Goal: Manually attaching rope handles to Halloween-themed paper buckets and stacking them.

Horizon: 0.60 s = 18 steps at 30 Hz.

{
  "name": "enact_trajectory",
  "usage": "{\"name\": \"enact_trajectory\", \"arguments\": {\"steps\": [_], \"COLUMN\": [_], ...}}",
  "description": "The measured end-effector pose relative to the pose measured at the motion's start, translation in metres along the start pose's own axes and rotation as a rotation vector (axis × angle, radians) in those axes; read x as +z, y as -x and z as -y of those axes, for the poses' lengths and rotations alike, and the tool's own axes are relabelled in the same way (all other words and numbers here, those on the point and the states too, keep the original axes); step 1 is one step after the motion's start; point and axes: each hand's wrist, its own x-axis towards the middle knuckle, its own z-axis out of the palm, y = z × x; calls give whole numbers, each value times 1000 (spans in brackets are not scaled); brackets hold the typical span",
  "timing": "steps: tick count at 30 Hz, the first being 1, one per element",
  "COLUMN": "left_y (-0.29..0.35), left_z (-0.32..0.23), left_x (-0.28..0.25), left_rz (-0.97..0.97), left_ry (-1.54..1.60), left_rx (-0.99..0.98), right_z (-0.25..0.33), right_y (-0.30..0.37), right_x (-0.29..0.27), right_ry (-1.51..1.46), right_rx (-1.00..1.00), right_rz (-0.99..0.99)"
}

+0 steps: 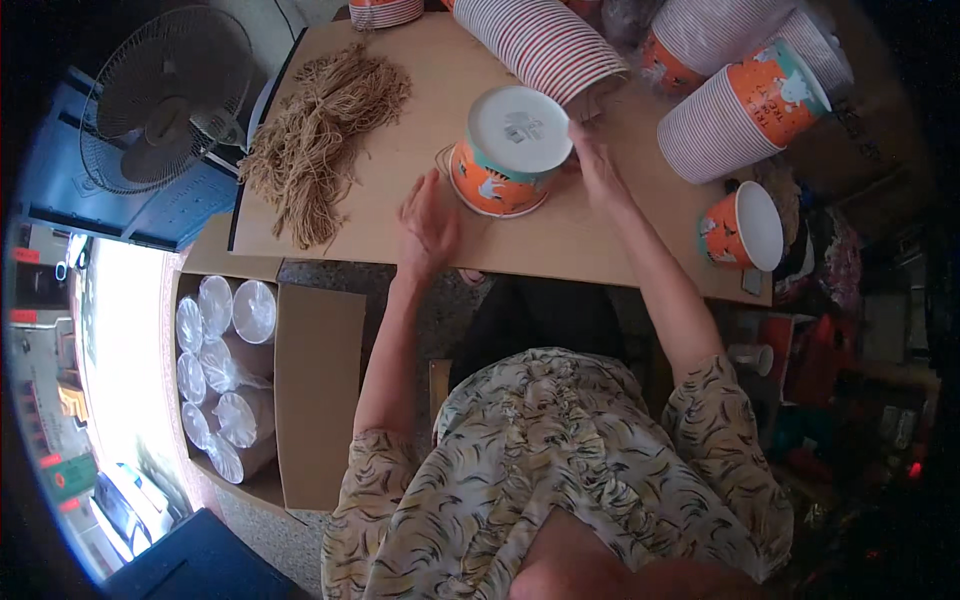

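An orange paper bucket (508, 150) with white animal prints lies upside down on the brown table (420, 120), its white base facing up. My right hand (596, 165) rests against the bucket's right side, fingers touching it. My left hand (428, 222) lies flat and open on the table just left of the bucket, holding nothing. A thin cord runs along the bucket's left edge.
A heap of tan cords (320, 135) lies at the table's left. Long nested stacks of buckets (555, 45) (740, 110) lie at the back and right; one single bucket (742, 228) is near the right edge. A cardboard box (300, 400) of wrapped lids and a fan (160, 100) stand left.
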Motion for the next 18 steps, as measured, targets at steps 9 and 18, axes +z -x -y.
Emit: {"name": "enact_trajectory", "arguments": {"steps": [9, 18], "left_y": [-13, -13], "left_z": [-32, -28], "left_x": [15, 11], "left_rz": [221, 257], "left_ry": [-285, -295], "left_rx": [-24, -80], "right_z": [-46, 4], "right_y": [13, 28], "right_x": [15, 25], "right_ry": [-327, -232], "right_rx": [-24, 181], "right_rz": [32, 59]}}
